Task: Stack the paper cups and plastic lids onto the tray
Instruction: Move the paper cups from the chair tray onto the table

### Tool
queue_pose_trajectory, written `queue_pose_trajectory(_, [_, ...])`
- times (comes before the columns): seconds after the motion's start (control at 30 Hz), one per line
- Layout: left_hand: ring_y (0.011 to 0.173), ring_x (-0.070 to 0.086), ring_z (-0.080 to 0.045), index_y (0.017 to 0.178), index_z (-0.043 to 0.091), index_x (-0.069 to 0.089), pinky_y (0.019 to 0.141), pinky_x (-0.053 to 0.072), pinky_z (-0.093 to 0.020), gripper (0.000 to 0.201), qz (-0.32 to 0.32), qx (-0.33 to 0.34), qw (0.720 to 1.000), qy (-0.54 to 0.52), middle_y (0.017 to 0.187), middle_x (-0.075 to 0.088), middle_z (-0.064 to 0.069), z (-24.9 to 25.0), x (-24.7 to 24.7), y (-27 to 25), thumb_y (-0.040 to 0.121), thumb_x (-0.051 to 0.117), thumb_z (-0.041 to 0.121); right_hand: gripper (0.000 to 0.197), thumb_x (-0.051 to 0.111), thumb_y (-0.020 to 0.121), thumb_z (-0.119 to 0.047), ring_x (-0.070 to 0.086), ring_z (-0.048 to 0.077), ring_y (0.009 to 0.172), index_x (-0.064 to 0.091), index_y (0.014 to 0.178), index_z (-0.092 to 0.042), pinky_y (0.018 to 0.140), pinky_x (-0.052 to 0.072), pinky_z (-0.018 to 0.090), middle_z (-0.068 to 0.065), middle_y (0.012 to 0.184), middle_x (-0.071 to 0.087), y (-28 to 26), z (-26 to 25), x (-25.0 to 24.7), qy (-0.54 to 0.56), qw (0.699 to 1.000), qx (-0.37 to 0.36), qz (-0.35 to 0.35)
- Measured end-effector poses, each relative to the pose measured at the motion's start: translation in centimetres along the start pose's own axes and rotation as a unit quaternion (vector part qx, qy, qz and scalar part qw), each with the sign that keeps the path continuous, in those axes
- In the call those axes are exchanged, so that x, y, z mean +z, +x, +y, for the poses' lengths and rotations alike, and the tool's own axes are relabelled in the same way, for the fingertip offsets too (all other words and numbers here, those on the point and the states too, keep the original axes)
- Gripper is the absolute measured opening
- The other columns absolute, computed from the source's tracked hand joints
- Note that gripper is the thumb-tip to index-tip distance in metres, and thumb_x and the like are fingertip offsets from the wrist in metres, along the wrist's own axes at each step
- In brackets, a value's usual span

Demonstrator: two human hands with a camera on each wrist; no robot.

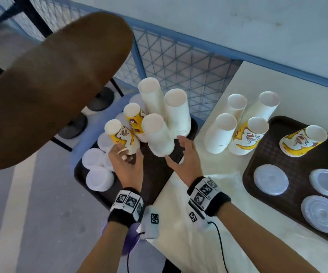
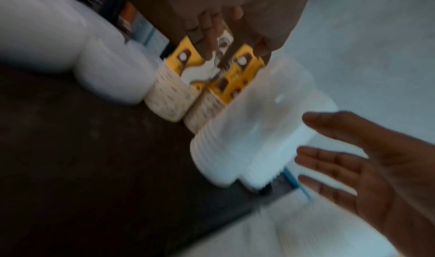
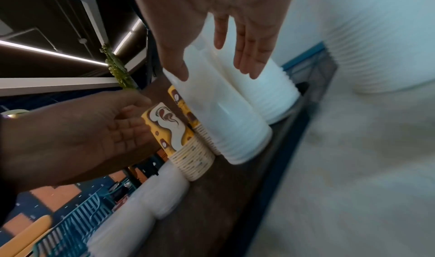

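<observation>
I've got the dark brown plastic tray point(image 1: 155, 170) overhanging the white desk point(image 1: 198, 203), upside-down white paper cup stacks point(image 1: 160, 134) packed tight for stability, clear plastic lids point(image 1: 99, 178) alongside; left hand point(image 1: 126, 167) and right hand point(image 1: 187, 156), fingers spread, holding nothing.

left hand point(image 1: 126, 164): reaching forward, palm turned inward to the right, fingers straight and loosely spread, holding nothing
right hand point(image 1: 186, 154): reaching forward beside it, palm turned inward to the left, fingers point(image 3: 244, 56) straight and close together, thumb apart
wrists: both wear black bands with square printed markers
forearms: bare, near parallel
</observation>
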State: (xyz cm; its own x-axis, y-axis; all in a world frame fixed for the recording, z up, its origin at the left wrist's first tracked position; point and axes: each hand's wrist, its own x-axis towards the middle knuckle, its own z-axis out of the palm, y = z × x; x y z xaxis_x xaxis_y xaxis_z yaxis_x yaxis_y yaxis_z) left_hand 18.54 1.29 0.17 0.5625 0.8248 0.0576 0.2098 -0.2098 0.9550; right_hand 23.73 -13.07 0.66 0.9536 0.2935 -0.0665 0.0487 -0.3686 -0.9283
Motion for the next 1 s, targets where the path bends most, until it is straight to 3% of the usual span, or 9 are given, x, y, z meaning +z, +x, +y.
queue_pose_trajectory(0.1, [0.109, 0.047, -0.018, 0.131, 0.005, 0.034, 0.077, 0.046, -0.013, 0.067, 0.037, 0.008, 0.999, 0.02, 0.13, 0.041, -0.014, 0.7, -0.8, 4.3, 0.077, 0.072, 0.011, 0.08, 0.076, 0.073, -0.024, 0.04, 0.017, 0.125, 0.032, 0.138, -0.012, 0.097, 0.03, 0.02, 0.007, 0.138, 0.04, 2.2, -2.4, 1.4, -0.02, 1.0, 0.005, -0.007])
queue_pose_trajectory(0.2, [0.124, 0.041, -0.025, 0.14, 0.007, 0.026, 0.1, 0.041, -0.036, 0.083, -0.003, -0.009, 0.996, 0.085, 0.14, 0.034, -0.017, 0.4, -0.9, 7.4, 0.075, 0.076, 0.019, 0.088, 0.078, 0.071, -0.026, 0.037, 0.021, 0.131, 0.026, 0.141, -0.012, 0.103, 0.034, 0.029, 0.007, 0.143, 0.038, 3.7, -2.9, 2.7, -0.044, 0.999, 0.015, -0.01])
queue_pose_trajectory(0.27, [0.13, 0.038, -0.027, 0.142, 0.009, 0.023, 0.107, 0.036, -0.045, 0.089, -0.036, -0.02, 0.993, 0.107, 0.143, 0.035, -0.015, -0.1, -0.8, 9.0, 0.073, 0.077, 0.025, 0.09, 0.079, 0.07, -0.029, 0.04, 0.022, 0.13, 0.025, 0.141, -0.014, 0.102, 0.038, 0.036, 0.006, 0.142, 0.04, 4.3, -2.7, 3.4, -0.05, 0.998, 0.029, -0.012])
queue_pose_trajectory(0.47, [0.115, 0.051, -0.026, 0.129, 0.007, 0.041, 0.094, 0.045, -0.038, 0.059, -0.071, -0.004, 0.989, 0.128, 0.127, 0.053, -0.01, -0.2, -0.9, 8.7, 0.08, 0.07, 0.023, 0.082, 0.074, 0.075, -0.031, 0.045, 0.025, 0.125, 0.027, 0.14, -0.014, 0.097, 0.043, 0.039, 0.009, 0.138, 0.043, 4.9, -2.7, 3.9, -0.084, 0.996, 0.033, -0.001])
queue_pose_trajectory(0.6, [0.1, 0.051, -0.012, 0.124, 0.01, 0.047, 0.081, 0.04, -0.018, 0.051, -0.097, 0.008, 0.99, 0.099, 0.111, 0.055, 0.003, 0.4, -1.4, 6.4, 0.081, 0.071, 0.021, 0.082, 0.073, 0.075, -0.032, 0.044, 0.026, 0.126, 0.026, 0.141, -0.013, 0.098, 0.041, 0.038, 0.009, 0.138, 0.04, 4.9, -2.5, 3.5, -0.089, 0.996, 0.031, -0.008])
queue_pose_trajectory(0.7, [0.093, 0.056, -0.011, 0.117, 0.02, 0.051, 0.078, 0.043, -0.022, 0.046, -0.126, 0.029, 0.985, 0.112, 0.102, 0.057, 0.009, 0.2, -2.4, 4.0, 0.078, 0.074, 0.023, 0.083, 0.073, 0.075, -0.032, 0.044, 0.027, 0.125, 0.026, 0.141, -0.013, 0.098, 0.041, 0.036, 0.01, 0.139, 0.039, 4.6, -2.4, 3.2, -0.085, 0.996, 0.03, -0.012])
queue_pose_trajectory(0.8, [0.097, 0.059, -0.013, 0.113, 0.027, 0.051, 0.082, 0.049, -0.022, 0.047, -0.139, 0.036, 0.983, 0.112, 0.104, 0.061, 0.008, -0.5, -3.8, 1.5, 0.074, 0.077, 0.025, 0.084, 0.074, 0.074, -0.032, 0.044, 0.027, 0.125, 0.026, 0.141, -0.014, 0.099, 0.041, 0.036, 0.01, 0.14, 0.038, 4.4, -2.2, 2.9, -0.082, 0.996, 0.029, -0.022])
queue_pose_trajectory(0.9, [0.093, 0.059, -0.011, 0.112, 0.022, 0.053, 0.073, 0.044, -0.002, 0.048, -0.145, 0.028, 0.982, 0.12, 0.102, 0.06, 0.007, -0.8, -5.1, -1.0, 0.072, 0.079, 0.019, 0.083, 0.075, 0.072, -0.032, 0.045, 0.025, 0.123, 0.029, 0.139, -0.014, 0.097, 0.042, 0.035, 0.009, 0.136, 0.042, 3.7, -1.8, 2.6, -0.094, 0.995, 0.025, -0.03])
queue_pose_trajectory(1.0, [0.097, 0.06, -0.016, 0.12, 0.017, 0.051, 0.075, 0.048, -0.011, 0.06, -0.152, 0.022, 0.98, 0.131, 0.107, 0.059, 0.005, -1.5, -5.7, -2.1, 0.069, 0.081, 0.02, 0.083, 0.078, 0.068, -0.032, 0.046, 0.024, 0.12, 0.033, 0.135, -0.013, 0.094, 0.044, 0.036, 0.009, 0.133, 0.044, 3.0, -1.5, 2.6, -0.098, 0.995, 0.018, -0.015])
